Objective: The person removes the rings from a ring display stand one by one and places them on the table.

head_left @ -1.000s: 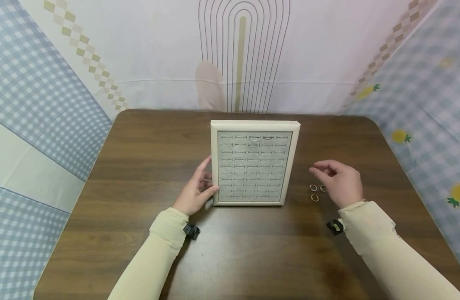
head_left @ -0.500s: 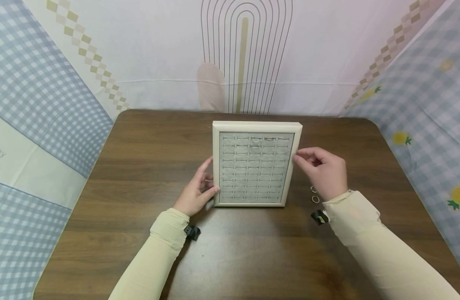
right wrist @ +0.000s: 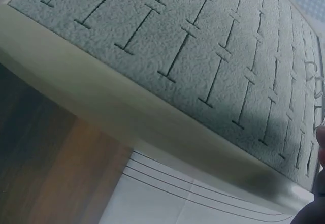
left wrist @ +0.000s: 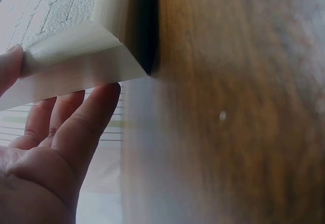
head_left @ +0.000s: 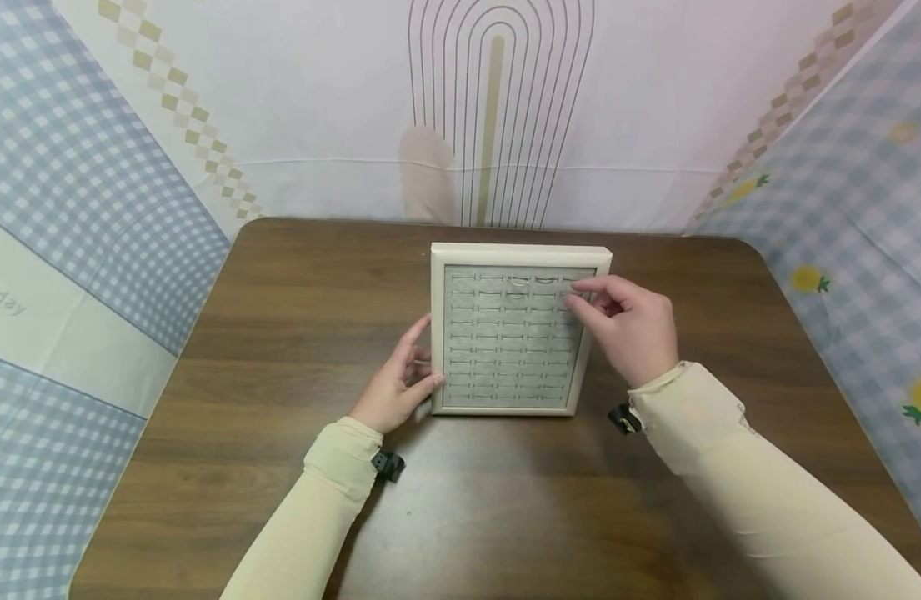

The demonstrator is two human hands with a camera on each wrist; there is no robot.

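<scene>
A cream-framed ring display board [head_left: 513,350] with rows of slits in grey padding stands upright on the table. My left hand [head_left: 396,387] grips its left side edge, the thumb on the front and the fingers around the side; the left wrist view shows this hand [left wrist: 56,148] close up. At the upper right of the board, my right hand [head_left: 628,325] pinches what seems to be a small ring, almost wholly hidden by the fingertips. Thin rings sit in the upper slits, one silvery ring [head_left: 518,282] in the top row among them. Only fingertips [right wrist: 321,145] show in the right wrist view.
The brown wooden table [head_left: 498,500] spreads around the board. A patterned white cloth [head_left: 317,108] hangs behind it, with a blue checked cloth [head_left: 77,167] at the left and another checked cloth [head_left: 865,233] at the right.
My right hand has moved left and up from beside the loose rings to the board's upper right. Its arm now hides those rings. My left hand keeps its grip on the frame.
</scene>
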